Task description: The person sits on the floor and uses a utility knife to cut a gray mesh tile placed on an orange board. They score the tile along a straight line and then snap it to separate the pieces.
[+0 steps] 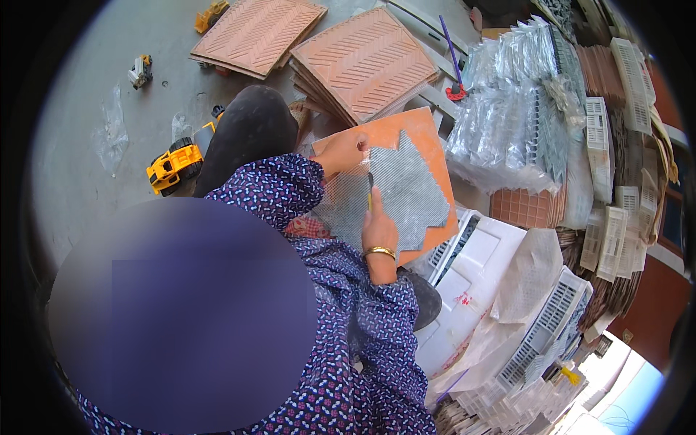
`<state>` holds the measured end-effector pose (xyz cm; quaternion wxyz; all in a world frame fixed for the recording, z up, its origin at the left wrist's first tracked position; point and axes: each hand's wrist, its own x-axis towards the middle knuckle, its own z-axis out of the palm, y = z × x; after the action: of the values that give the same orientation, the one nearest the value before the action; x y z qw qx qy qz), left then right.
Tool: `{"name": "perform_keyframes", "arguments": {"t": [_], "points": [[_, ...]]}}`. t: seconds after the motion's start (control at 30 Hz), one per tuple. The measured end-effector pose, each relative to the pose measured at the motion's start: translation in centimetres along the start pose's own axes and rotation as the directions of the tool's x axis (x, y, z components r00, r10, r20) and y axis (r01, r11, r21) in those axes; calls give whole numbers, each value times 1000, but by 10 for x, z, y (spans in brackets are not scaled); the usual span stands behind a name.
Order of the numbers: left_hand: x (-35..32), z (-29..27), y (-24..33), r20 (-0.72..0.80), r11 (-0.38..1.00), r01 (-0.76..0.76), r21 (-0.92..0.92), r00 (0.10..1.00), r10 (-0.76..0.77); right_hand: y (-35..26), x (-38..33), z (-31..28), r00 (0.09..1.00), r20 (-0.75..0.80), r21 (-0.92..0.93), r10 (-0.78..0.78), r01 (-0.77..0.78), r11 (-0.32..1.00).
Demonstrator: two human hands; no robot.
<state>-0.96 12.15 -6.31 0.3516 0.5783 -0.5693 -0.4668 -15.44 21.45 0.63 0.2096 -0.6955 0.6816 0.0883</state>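
An orange board [429, 148] lies tilted across my lap. On it rests a grey mesh-backed mosaic sheet [409, 192] with stepped, jagged edges; its left part looks glossy. My right hand [379, 230], a gold bangle at its wrist, is closed round a slim yellow and black knife [370, 196], forefinger stretched along it. The dark tip points away from me over the sheet. At the board's upper left, my left hand [344, 154] is closed with its fingertips curled together beside the sheet's upper edge. What they pinch, if anything, is too small to make out.
Stacks of herringbone-patterned terracotta moulds [366, 61] stand ahead. Plastic-wrapped grey sheets [507, 101] are piled at the right, near white plastic crates [547, 326] and a white container [475, 268]. A yellow toy truck [175, 165] and clear plastic scraps [112, 130] lie on the left floor.
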Motion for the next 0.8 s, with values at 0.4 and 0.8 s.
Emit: {"name": "perform_keyframes", "arguments": {"t": [0.4, 0.8], "points": [[-3, 0, 20, 299, 942, -184, 282, 949, 96, 22, -9, 7, 998, 21, 679, 57, -56, 732], [-8, -1, 18, 356, 872, -351, 340, 907, 226, 26, -1, 7, 984, 178, 795, -7, -140, 590]]}}
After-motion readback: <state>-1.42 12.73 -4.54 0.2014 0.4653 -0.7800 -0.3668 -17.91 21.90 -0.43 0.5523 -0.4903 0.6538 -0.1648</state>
